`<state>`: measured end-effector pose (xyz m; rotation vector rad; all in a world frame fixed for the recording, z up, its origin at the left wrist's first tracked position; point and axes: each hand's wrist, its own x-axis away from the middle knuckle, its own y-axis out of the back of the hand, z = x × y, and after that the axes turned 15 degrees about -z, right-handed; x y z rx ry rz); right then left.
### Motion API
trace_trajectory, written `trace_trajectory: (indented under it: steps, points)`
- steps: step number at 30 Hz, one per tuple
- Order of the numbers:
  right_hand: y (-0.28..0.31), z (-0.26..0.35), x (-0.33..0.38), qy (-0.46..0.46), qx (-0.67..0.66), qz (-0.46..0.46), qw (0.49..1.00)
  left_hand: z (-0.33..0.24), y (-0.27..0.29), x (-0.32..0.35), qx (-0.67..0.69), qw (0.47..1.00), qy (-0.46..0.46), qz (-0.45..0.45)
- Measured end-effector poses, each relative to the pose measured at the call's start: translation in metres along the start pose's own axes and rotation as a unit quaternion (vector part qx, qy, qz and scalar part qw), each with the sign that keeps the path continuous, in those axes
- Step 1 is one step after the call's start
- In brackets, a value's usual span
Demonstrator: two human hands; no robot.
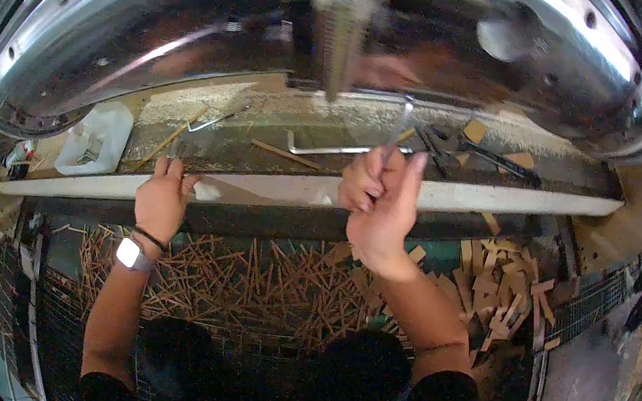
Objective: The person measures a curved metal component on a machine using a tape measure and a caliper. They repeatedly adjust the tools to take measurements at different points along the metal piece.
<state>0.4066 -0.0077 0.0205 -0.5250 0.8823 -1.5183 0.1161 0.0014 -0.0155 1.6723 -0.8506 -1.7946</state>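
My right hand (383, 201) is raised over the middle of a long white rail (256, 188), its fingers closed round a silver hex key (400, 125). The key's bent end points up and away from me. My left hand (162, 197), with a watch on its wrist, grips the rail farther left, fingers curled over the top. Just beyond those fingers lies a thin yellow stick (173, 137). Behind my right hand, a larger L-shaped hex key (320, 150) lies on the ledge, and a smaller bent key (212, 122) lies left of it.
A large shiny metal cylinder (157, 18) arches over the ledge. At left stands a white plastic tub (98, 138) with small parts. Dark tools (501, 161) and cardboard bits (474, 130) lie at right. Below the rail, cardboard strips and scraps (259, 282) are heaped.
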Motion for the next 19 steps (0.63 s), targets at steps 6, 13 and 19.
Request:
trace_trajectory:
  steps: [6,13,19]
  points:
    - [0.002,0.002,0.004,0.094,0.152,-0.037,0.983,0.009,0.004,-0.003,0.042,0.999,-0.006,0.033]
    - [0.045,0.068,0.010,0.299,0.509,-0.034,0.806,0.010,0.002,0.001,0.060,0.998,0.003,-0.002]
    - [0.054,0.102,-0.020,0.365,0.601,0.010,0.711,0.004,0.010,0.002,0.071,0.997,0.013,-0.012]
